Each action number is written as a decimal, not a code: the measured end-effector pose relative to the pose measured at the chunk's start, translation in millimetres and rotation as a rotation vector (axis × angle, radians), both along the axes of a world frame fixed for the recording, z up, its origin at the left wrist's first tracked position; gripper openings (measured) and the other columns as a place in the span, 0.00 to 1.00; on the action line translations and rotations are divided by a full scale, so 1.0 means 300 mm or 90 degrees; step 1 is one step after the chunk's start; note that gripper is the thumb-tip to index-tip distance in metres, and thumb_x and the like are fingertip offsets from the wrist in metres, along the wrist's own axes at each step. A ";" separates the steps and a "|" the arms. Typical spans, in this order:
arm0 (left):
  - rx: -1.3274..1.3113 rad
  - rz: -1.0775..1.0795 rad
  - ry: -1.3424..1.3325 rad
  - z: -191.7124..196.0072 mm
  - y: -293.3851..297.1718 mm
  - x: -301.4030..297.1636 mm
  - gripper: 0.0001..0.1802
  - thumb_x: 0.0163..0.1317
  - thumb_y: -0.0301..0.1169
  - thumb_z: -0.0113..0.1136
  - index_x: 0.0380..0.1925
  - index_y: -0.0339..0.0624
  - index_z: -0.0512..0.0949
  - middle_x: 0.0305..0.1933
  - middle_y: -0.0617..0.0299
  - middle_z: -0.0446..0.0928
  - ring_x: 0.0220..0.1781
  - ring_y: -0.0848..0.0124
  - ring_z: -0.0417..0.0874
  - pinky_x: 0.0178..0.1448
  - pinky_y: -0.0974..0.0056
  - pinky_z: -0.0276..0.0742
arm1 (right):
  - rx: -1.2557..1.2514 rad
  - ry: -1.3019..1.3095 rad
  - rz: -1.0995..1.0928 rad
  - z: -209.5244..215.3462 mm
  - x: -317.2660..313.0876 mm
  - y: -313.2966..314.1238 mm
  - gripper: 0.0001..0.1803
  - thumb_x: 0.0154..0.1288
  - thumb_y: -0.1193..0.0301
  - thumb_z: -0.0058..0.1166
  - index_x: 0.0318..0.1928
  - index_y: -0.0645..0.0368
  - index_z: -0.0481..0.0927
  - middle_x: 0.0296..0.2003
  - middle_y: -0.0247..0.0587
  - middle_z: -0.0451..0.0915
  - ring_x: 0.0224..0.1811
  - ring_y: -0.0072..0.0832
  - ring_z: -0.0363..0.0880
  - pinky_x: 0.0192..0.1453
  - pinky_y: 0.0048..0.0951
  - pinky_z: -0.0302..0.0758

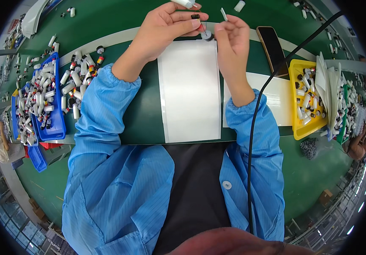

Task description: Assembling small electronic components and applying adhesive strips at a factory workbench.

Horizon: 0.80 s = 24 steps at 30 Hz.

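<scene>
The left hand is closed on a small black part, pinched between thumb and fingers, with a white tube lying across the fingertips at the top edge of the view. The right hand is raised just beside it, fingertips together on a thin white strip. A small round piece sits between the two hands; whether either hand touches it cannot be told.

Below the hands, a white sheet lies flat on the green table, its near edge at the table's edge. A second white sheet lies to its right, partly under the right forearm. The strip of table between the sheets is narrow.

Left side: a blue tray holds white tubes with red and black ends; a loose pile of the same lies just beside it. Right side: a yellow tray holds similar parts, with a stack of white sheets resting against it. A dark phone lies flat near the right hand. A black cable crosses the right sleeve and runs toward the upper right.
</scene>
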State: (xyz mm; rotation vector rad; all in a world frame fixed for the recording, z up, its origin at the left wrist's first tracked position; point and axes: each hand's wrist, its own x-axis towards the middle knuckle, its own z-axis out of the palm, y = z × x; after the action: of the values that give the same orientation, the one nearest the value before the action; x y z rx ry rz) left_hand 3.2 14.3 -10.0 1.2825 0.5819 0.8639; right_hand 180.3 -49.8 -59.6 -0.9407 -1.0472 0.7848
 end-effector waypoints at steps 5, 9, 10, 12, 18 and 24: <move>-0.118 -0.039 -0.024 0.025 -0.013 -0.001 0.18 0.71 0.21 0.57 0.60 0.32 0.71 0.56 0.53 0.80 0.53 0.69 0.84 0.58 0.66 0.82 | 0.039 0.059 -0.003 0.073 0.027 -0.008 0.11 0.72 0.76 0.57 0.51 0.65 0.78 0.37 0.37 0.82 0.40 0.19 0.79 0.46 0.20 0.76; -0.089 -0.094 -0.015 0.018 -0.008 -0.002 0.20 0.72 0.20 0.55 0.62 0.32 0.69 0.58 0.53 0.79 0.55 0.69 0.84 0.59 0.66 0.82 | 0.007 0.180 0.197 0.098 0.068 -0.011 0.09 0.72 0.75 0.57 0.50 0.65 0.79 0.35 0.38 0.82 0.38 0.20 0.79 0.45 0.23 0.76; -0.087 -0.112 -0.019 0.016 -0.008 -0.002 0.20 0.72 0.20 0.54 0.63 0.32 0.69 0.58 0.53 0.79 0.55 0.69 0.83 0.60 0.66 0.81 | -0.016 0.197 0.237 0.101 0.073 -0.011 0.09 0.73 0.75 0.56 0.50 0.65 0.80 0.34 0.37 0.81 0.37 0.20 0.78 0.45 0.23 0.76; -0.083 -0.146 -0.029 0.015 -0.009 -0.001 0.20 0.72 0.19 0.53 0.63 0.32 0.68 0.58 0.53 0.79 0.56 0.69 0.83 0.62 0.65 0.80 | -0.062 0.228 0.317 0.102 0.078 -0.011 0.10 0.73 0.74 0.56 0.50 0.65 0.80 0.34 0.36 0.81 0.36 0.20 0.78 0.44 0.23 0.75; -0.074 -0.197 -0.089 -0.030 0.001 0.003 0.20 0.72 0.19 0.53 0.63 0.33 0.68 0.58 0.54 0.79 0.59 0.68 0.82 0.65 0.63 0.78 | -0.115 0.153 0.296 0.100 0.078 -0.014 0.10 0.71 0.72 0.58 0.48 0.65 0.82 0.34 0.34 0.81 0.34 0.18 0.75 0.43 0.21 0.72; -0.071 -0.138 -0.082 -0.049 -0.006 0.018 0.20 0.71 0.18 0.55 0.62 0.33 0.69 0.55 0.57 0.80 0.57 0.71 0.82 0.62 0.66 0.78 | -0.105 0.084 0.183 0.066 0.042 -0.015 0.11 0.69 0.72 0.61 0.48 0.64 0.83 0.37 0.34 0.84 0.34 0.15 0.74 0.40 0.18 0.71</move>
State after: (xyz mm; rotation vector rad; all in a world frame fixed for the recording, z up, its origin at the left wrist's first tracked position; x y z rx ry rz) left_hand 8.6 12.6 -24.8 1.1552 0.3759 0.7178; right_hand 192.9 -54.2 -39.8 -0.8736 -1.0251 1.1702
